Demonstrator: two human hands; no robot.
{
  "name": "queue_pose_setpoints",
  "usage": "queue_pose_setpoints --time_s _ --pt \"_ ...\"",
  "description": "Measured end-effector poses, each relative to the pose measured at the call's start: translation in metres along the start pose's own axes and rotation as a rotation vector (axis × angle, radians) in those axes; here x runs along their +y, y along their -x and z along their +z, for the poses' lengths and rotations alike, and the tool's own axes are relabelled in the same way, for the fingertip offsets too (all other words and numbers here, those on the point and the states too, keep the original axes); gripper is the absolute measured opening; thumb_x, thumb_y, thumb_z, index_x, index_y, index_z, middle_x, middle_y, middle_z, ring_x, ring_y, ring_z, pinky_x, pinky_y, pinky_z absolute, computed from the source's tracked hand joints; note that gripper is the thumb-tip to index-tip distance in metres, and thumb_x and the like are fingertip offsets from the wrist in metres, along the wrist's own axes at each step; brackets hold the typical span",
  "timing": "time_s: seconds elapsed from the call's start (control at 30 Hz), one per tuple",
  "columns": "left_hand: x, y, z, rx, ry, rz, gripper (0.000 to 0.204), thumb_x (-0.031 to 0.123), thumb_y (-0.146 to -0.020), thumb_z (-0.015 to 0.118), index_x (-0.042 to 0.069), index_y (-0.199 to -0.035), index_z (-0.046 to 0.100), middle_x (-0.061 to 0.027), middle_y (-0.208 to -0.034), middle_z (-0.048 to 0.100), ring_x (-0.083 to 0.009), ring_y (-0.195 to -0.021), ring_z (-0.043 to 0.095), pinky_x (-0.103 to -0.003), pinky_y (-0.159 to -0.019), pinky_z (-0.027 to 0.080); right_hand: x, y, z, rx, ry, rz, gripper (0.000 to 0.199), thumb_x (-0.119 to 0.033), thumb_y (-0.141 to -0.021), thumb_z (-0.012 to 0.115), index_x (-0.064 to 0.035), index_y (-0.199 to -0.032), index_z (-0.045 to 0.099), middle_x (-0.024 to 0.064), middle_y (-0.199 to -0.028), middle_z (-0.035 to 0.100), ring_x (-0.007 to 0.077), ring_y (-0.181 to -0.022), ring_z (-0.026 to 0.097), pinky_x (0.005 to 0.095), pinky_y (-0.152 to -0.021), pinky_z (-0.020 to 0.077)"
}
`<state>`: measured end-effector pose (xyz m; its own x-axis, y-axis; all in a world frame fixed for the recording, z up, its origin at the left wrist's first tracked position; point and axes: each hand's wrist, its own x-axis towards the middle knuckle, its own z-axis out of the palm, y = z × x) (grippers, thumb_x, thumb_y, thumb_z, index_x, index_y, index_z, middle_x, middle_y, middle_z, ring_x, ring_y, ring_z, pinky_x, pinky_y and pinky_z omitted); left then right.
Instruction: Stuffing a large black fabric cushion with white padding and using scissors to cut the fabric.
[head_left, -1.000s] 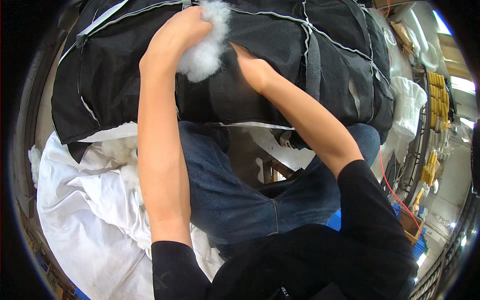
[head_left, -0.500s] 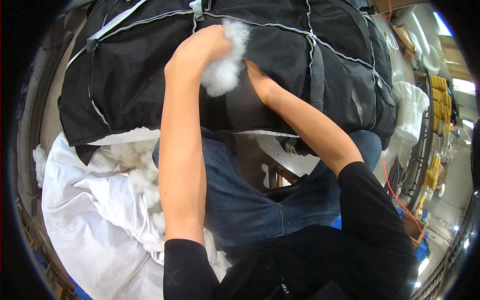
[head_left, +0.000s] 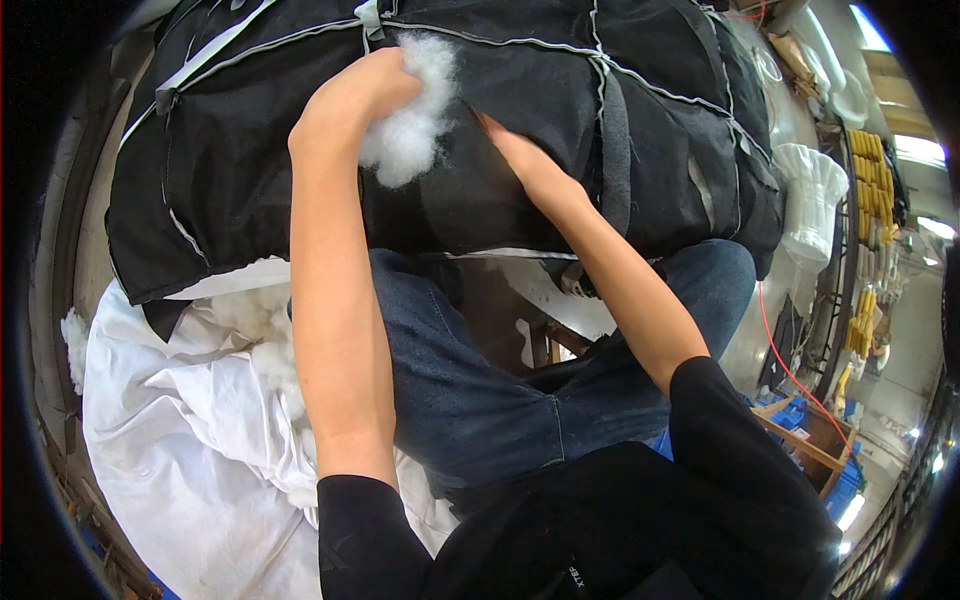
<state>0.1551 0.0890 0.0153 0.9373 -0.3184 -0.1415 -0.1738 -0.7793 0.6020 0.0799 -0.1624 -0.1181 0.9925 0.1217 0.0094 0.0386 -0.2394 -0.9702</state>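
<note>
A large black fabric cushion cover [head_left: 250, 170] with pale piping along its seams lies across the far side, over my knees. My left hand [head_left: 378, 82] is closed around a tuft of white fibre stuffing [head_left: 408, 130], which hangs below and right of the fingers against the black cloth. To its right, my right hand [head_left: 522, 158] grips a raised edge of the cover with its fingers together. Its fingertips are partly hidden by the dark fabric.
At my left lies a white cloth sack [head_left: 180, 430] with more loose stuffing [head_left: 260, 320] at its mouth. A white plastic-wrapped bundle [head_left: 812, 205] stands to the right, before a rack with yellow rolls [head_left: 872, 185]. A red hose [head_left: 785, 365] runs down beside a wooden crate [head_left: 815, 440].
Both hands and the tuft have shifted left in the picture, as has the whole scene slightly. The left hand keeps the stuffing, and the right stays at the cover.
</note>
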Motion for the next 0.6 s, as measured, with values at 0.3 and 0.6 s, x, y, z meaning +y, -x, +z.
queue_pose_setpoints --time_s 0.3,0.6 --pt "-0.030 -0.005 -0.018 0.293 -0.016 0.066 0.032 0.013 -0.084 0.052 -0.001 -0.111 0.061 -0.0170 -0.097 0.068 -0.0246 -0.084 0.066 -0.035 -0.078 0.051 -0.202 0.047 -0.022 0.030 0.447 -0.319 0.039 -0.028 -0.094 0.059 0.0005 -0.120 0.061 0.0155 -0.116 0.065 0.0310 -0.109 0.060 0.0349 -0.095 0.0446" --pt "0.018 0.021 -0.020 0.860 0.042 0.010 0.071 0.003 -0.071 0.062 0.010 -0.138 0.040 -0.0288 -0.124 0.046 -0.0453 -0.119 0.045 -0.046 -0.102 0.039 -0.049 -0.056 0.021 0.445 1.330 -0.629 0.067 -0.048 -0.092 0.053 0.0070 -0.131 0.046 0.0258 -0.134 0.049 0.0361 -0.127 0.046 0.0481 -0.107 0.0343"
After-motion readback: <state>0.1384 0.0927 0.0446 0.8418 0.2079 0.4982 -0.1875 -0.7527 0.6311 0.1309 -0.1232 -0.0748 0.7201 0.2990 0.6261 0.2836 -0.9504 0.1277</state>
